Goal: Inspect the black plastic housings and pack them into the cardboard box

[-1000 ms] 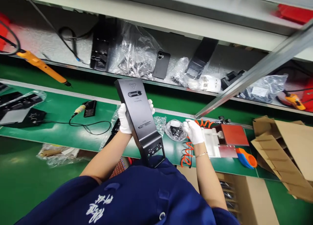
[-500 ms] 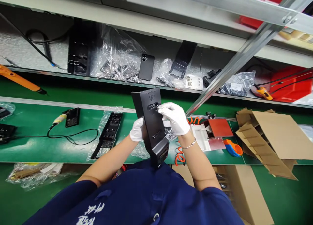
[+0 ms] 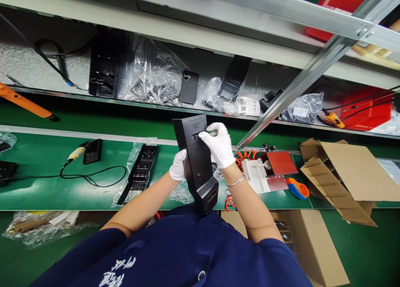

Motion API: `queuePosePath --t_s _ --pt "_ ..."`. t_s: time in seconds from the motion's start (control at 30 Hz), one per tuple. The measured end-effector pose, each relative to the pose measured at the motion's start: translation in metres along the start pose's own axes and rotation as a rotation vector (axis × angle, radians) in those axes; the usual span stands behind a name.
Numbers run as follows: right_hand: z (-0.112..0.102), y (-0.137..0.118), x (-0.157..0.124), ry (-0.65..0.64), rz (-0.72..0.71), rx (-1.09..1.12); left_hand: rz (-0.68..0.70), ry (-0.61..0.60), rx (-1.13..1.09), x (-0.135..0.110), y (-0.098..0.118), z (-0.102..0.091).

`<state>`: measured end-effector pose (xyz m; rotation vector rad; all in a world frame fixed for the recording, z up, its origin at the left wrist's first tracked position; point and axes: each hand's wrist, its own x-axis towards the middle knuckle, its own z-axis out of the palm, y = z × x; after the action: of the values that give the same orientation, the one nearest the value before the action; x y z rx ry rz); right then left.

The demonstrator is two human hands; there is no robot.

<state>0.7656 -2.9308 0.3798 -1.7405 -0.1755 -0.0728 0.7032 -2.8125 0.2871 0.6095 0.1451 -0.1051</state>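
**A:** What have I got in hand here?

**B:** My left hand (image 3: 178,165), in a white glove, is wrapped around the left edge of the long black plastic housing panel (image 3: 196,162), fingers closed on it from behind. I hold it upright and tilted toward my chest, lower end resting against my dark blue work jacket (image 3: 187,253), so the face points at me and stays braced.

**A:** And the right?

**B:** My right hand (image 3: 218,144) sits at the oval slot near the panel's top, just under the triangle mark. Fingertips are pressed together on the slot; whether they pinch a small part I cannot tell, the glove hides it.

**A:** What lies around?

**B:** Below, on the green conveyor belt (image 3: 46,187), a second black panel in a clear plastic bag (image 3: 139,170) lies just to my left, and a black cabled tool (image 3: 89,150) farther left. To my right are an orange coiled hose (image 3: 231,199), a white moulded fixture (image 3: 254,172) and a torn brown cardboard box (image 3: 343,178). A slanted metal strut (image 3: 300,85) crosses near my right hand.
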Motion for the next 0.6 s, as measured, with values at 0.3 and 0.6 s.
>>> queuePosePath --t_s 0.3,0.6 --pt "0.022 0.008 -0.002 -0.264 0.076 0.296 0.038 -0.031 -0.042 0.001 -0.001 -0.003" --pt "0.03 0.012 -0.002 -0.213 0.071 0.208 0.019 -0.04 -0.032 -0.005 0.0 -0.015"
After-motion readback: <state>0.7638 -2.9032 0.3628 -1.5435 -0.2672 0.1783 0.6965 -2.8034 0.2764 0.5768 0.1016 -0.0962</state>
